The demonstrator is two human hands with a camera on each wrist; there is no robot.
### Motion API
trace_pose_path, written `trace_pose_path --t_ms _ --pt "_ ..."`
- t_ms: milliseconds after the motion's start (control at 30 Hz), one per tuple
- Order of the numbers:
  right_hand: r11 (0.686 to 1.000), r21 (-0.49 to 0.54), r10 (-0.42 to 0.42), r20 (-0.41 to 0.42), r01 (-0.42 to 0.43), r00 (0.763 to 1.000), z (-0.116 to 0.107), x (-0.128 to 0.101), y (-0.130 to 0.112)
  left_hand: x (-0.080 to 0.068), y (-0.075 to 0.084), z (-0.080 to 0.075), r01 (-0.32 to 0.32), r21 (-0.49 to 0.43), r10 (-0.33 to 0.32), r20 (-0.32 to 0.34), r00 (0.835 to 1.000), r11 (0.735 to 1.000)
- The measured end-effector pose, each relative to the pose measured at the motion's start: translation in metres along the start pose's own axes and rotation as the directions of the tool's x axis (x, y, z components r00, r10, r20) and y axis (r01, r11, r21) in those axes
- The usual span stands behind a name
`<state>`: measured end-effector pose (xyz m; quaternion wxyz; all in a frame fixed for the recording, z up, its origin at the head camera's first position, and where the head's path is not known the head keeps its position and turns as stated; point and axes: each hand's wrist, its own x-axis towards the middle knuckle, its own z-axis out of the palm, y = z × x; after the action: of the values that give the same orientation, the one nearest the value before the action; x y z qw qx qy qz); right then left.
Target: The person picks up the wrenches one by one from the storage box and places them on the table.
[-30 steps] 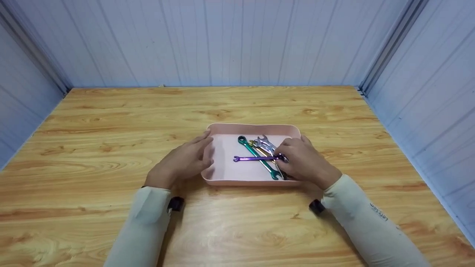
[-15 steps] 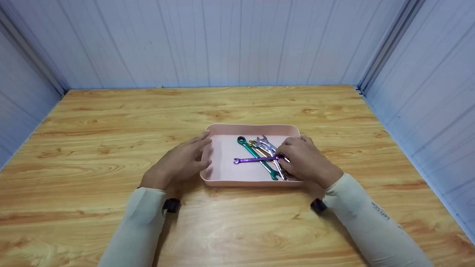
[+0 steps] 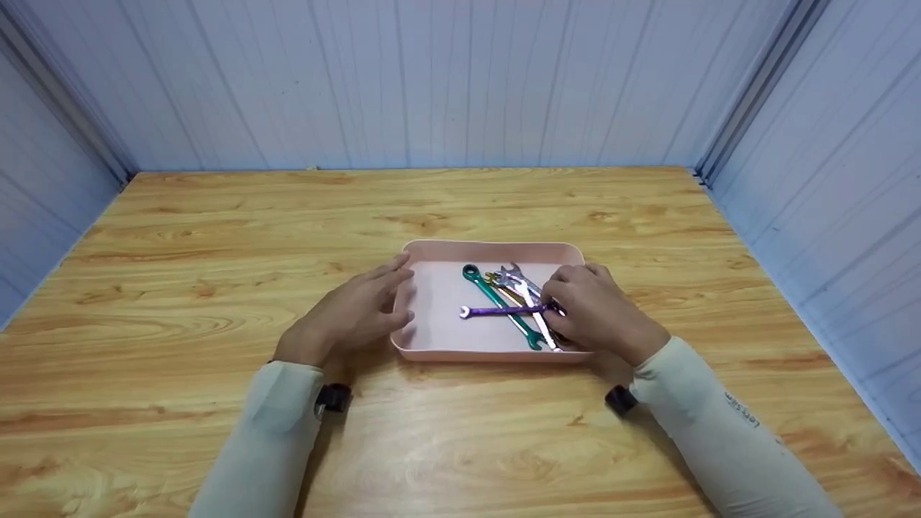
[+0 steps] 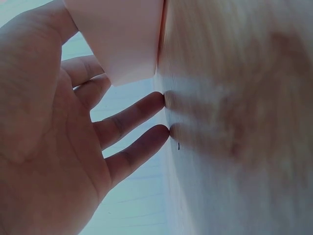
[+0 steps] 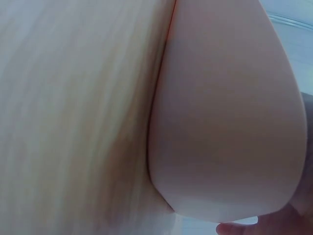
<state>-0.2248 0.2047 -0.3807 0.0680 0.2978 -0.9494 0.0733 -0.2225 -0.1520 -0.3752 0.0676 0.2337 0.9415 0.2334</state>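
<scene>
A pink tray [image 3: 432,248] sits mid-table and holds several wrenches. My right hand [image 3: 586,309] reaches over the tray's right side and pinches one end of a purple wrench [image 3: 500,311], which lies across a green wrench [image 3: 496,298] and silver and gold ones [image 3: 519,284]. My left hand [image 3: 356,313] rests with straight fingers against the tray's left wall. In the left wrist view the fingertips [image 4: 164,100] touch the wooden table beside the tray's corner [image 4: 124,44]. The right wrist view shows only the tray's outer wall [image 5: 230,122] close up.
The wooden table [image 3: 216,237] is boxed in by pale panelled walls [image 3: 432,79] at the back and on both sides. Bare wood lies all round the tray.
The purple wrench has shifted slightly to the right with my right hand. My left hand stays against the tray's left wall.
</scene>
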Motion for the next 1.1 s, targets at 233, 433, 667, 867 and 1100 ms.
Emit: trace_pose_path --t_ms 233,433,667,867,1100 --pt "1.0 -0.024 0.013 0.019 -0.012 1.0 -0.0025 0.0003 0.0008 0.0003 0.0002 -0.0009 -0.004 -0.013 0.004 -0.005 1.0 1.0" --pt "0.999 -0.025 0.027 0.033 -0.026 0.999 -0.004 0.001 -0.0004 0.0018 0.0001 -0.0012 -0.003 -0.008 0.003 -0.006 1.0 1.0" --pt "1.0 -0.013 -0.009 -0.042 0.009 0.999 -0.0046 -0.0013 0.0003 0.0026 0.0002 -0.0009 -0.026 -0.012 0.026 -0.013 1.0 1.0" --pt "1.0 -0.008 0.005 -0.072 -0.006 0.997 -0.0062 -0.002 0.0013 0.0037 0.0028 -0.0005 -0.005 -0.013 0.005 0.001 1.0 1.0" --pt "1.0 0.017 0.01 -0.111 -0.009 0.994 -0.0057 -0.002 0.0015 0.0033 0.0029 -0.0006 -0.021 -0.015 0.021 -0.004 1.0 1.0"
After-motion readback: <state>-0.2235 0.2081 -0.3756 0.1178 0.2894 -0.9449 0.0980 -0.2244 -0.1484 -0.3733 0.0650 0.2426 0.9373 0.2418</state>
